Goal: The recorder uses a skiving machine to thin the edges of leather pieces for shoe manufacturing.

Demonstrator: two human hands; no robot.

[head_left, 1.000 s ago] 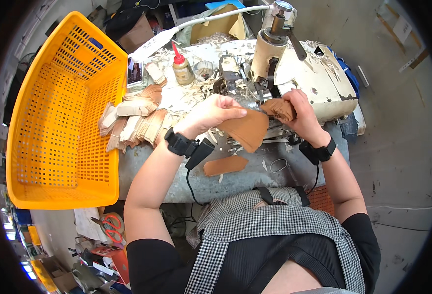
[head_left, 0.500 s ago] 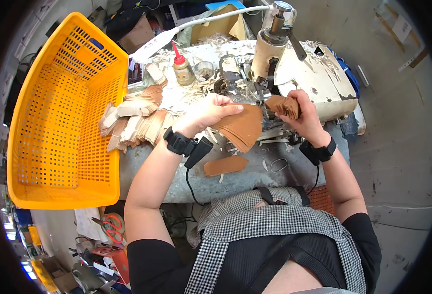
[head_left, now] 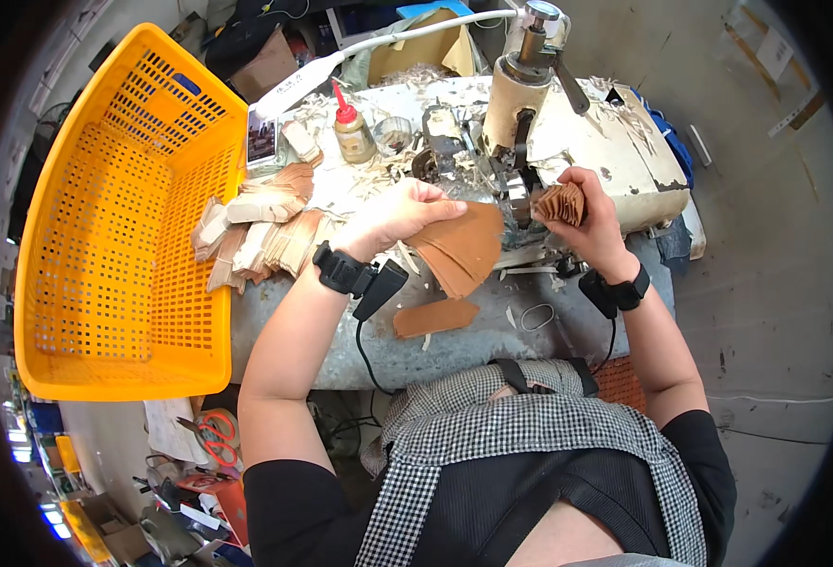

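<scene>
My left hand pinches a fanned stack of brown leather pieces in front of the machine. Curled brown leather pieces are bunched in my right hand, its fingers closed round them. That hand is beside the working head of a cream-coloured machine, which looks like a leather-skiving machine. On the near part of the table lies a single brown leather piece, flat and below my left hand. Piles of pale-edged leather pieces sit left of my left wrist.
A big yellow plastic basket stands at the left. Behind my hands are a red-capped bottle, a phone and pale scraps. A white lamp arm crosses the back. Orange-handled scissors are at lower left. A rubber band lies near the table edge.
My right hand has turned its bunch of leather pieces and drawn it slightly right, away from the left stack, uncovering metal parts of the machine. My left hand has hardly moved.
</scene>
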